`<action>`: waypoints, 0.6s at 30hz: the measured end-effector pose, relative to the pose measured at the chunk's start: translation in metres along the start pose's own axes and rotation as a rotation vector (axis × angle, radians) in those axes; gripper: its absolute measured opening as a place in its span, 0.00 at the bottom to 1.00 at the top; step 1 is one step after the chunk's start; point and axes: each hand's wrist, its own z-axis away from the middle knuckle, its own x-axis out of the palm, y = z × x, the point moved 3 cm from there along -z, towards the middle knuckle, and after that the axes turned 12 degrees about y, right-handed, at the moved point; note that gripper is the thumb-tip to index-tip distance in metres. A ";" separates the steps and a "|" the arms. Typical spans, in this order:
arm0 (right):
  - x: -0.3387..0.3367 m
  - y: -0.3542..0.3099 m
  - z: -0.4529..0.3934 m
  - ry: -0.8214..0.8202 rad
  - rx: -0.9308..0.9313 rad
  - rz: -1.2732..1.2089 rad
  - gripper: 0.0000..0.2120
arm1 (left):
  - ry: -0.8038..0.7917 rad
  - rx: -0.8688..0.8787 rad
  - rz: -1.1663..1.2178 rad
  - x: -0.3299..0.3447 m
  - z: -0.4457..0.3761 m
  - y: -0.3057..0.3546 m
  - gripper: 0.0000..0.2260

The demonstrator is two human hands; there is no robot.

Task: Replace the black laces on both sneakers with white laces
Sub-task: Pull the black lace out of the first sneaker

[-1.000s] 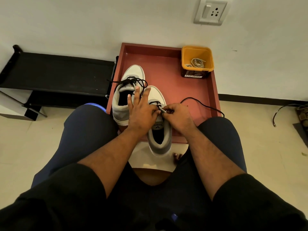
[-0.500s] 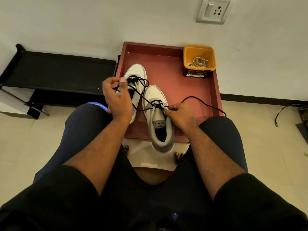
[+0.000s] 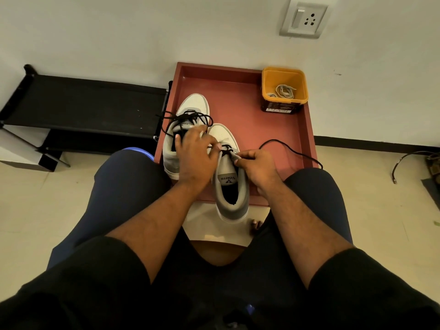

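Two white and grey sneakers stand on a red tray [image 3: 238, 91]. The left sneaker [image 3: 194, 104] carries a loose heap of black lace [image 3: 190, 117] on its top. The right sneaker [image 3: 232, 194] has black lace [image 3: 226, 148] only in its front eyelets, and a free end [image 3: 292, 152] trails right across the tray. My left hand [image 3: 197, 156] lies over both sneakers with fingers spread, fingertips by the right sneaker's lace. My right hand [image 3: 257, 165] pinches the right sneaker's upper beside the tongue. White laces [image 3: 284, 91] lie in a yellow tub [image 3: 266, 86].
The yellow tub stands in the tray's far right corner by the wall. A black low shoe rack [image 3: 83, 103] is to the left of the tray. A cable [image 3: 402, 160] lies on the floor at the right. My knees flank the tray's near edge.
My left hand, which had pulled a stretch of black lace up and left, has come back down onto the sneakers. My right hand has stayed on the right sneaker.
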 end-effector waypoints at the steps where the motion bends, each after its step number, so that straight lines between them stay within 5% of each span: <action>1: 0.000 0.000 -0.001 0.009 -0.005 0.020 0.11 | 0.077 -0.064 0.037 -0.005 -0.003 -0.003 0.12; 4: 0.002 -0.002 -0.001 0.022 -0.047 0.078 0.12 | 0.001 -0.103 -0.124 -0.010 -0.005 -0.008 0.29; 12: -0.003 -0.002 0.000 0.050 -0.111 0.161 0.06 | -0.237 0.060 -0.239 0.005 0.006 0.006 0.26; 15: -0.010 0.001 -0.004 0.087 -0.070 0.174 0.07 | -0.347 -0.130 0.014 0.009 0.004 -0.009 0.19; 18: -0.016 0.007 -0.009 0.123 0.003 0.178 0.10 | -0.264 -0.393 0.283 0.008 0.004 -0.020 0.17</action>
